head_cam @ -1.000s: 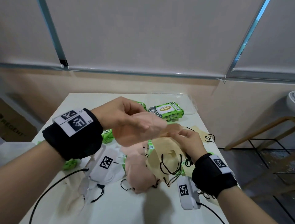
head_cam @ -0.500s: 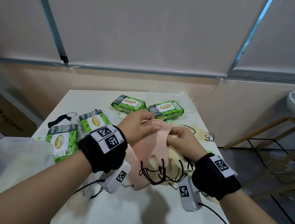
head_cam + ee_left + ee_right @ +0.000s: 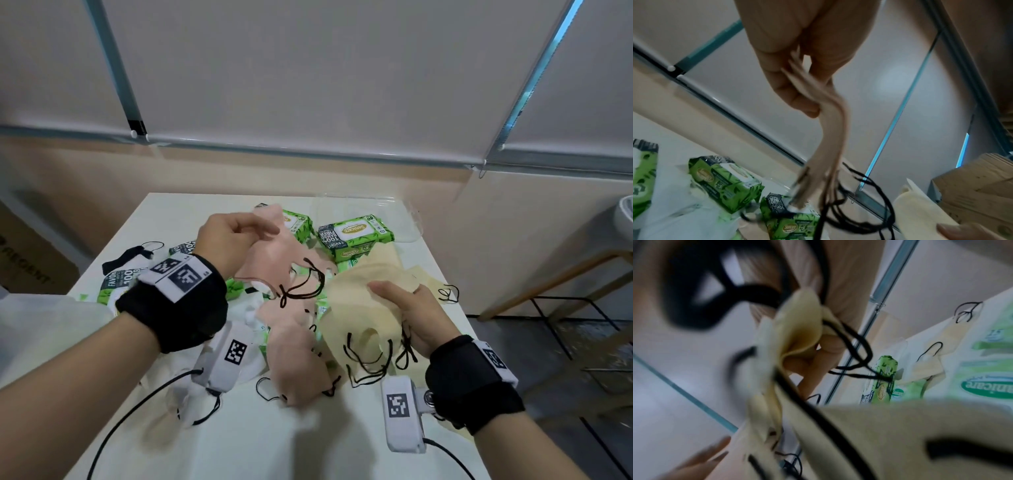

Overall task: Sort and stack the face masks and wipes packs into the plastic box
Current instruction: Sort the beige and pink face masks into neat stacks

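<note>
My left hand [image 3: 233, 236] pinches a small stack of pink face masks [image 3: 274, 260] by the top edge and holds it above the table; black ear loops dangle below. In the left wrist view the pink masks [image 3: 830, 129] hang from thumb and fingers. My right hand [image 3: 407, 308] grips a bunch of cream face masks [image 3: 363, 301] with black loops; the right wrist view shows the cream masks [image 3: 797, 331] folded against my fingers. More pink masks [image 3: 294, 356] lie on the table. Green wipes packs [image 3: 354, 236] sit behind. The clear plastic box [image 3: 404, 222] stands at the far right corner.
The white table [image 3: 274, 445] also holds white masks [image 3: 205, 387], a black mask [image 3: 130, 253] at the left, further wipes packs [image 3: 113, 284] and a cream mask [image 3: 435, 287] near the right edge. A wooden stool [image 3: 565, 281] stands right of the table.
My hands have drawn apart: the left lifted the pink masks up and to the left, while the right keeps the cream masks. Earlier both hands met on the pink masks.
</note>
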`<state>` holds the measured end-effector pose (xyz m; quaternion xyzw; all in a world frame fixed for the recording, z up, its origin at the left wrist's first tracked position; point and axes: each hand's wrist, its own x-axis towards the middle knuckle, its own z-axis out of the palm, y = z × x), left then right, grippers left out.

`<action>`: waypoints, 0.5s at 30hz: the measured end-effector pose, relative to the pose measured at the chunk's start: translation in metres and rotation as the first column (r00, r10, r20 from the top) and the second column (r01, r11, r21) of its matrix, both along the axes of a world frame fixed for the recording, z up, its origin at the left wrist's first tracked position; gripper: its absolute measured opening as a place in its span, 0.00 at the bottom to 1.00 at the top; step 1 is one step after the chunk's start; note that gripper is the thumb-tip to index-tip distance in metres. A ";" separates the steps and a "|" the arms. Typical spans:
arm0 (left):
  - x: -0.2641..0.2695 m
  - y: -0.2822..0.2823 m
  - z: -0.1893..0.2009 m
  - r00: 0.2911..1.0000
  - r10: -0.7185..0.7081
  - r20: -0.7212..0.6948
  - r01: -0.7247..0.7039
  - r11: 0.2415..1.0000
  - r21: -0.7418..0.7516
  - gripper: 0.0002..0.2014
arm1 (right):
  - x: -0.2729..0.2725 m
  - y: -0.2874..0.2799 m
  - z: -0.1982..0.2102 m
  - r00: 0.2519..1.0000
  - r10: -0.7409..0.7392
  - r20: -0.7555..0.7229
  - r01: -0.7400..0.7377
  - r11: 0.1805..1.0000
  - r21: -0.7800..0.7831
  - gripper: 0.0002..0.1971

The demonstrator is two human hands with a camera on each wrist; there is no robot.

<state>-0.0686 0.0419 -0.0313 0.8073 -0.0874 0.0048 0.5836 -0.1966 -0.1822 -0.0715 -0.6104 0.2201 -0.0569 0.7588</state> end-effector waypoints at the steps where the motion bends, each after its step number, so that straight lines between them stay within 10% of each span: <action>1: 0.000 0.001 -0.001 0.999 0.003 -0.041 -0.002 1.000 0.024 0.23 | 0.001 0.000 0.000 1.000 -0.007 0.011 0.006 0.999 0.036 0.09; 6: -0.011 -0.007 0.000 1.000 0.006 0.015 -0.009 0.980 0.201 0.12 | 0.002 0.003 0.002 0.998 0.055 -0.019 -0.054 0.997 0.061 0.06; 10: -0.032 -0.018 0.009 0.947 -0.269 0.176 0.209 0.931 0.298 0.13 | 0.002 0.009 0.000 0.982 0.190 0.009 -0.189 0.982 -0.022 0.09; 15: -0.048 -0.031 0.000 0.915 -0.400 0.044 0.357 0.858 0.368 0.15 | 0.004 0.016 0.002 0.976 0.217 0.023 -0.214 0.971 -0.107 0.11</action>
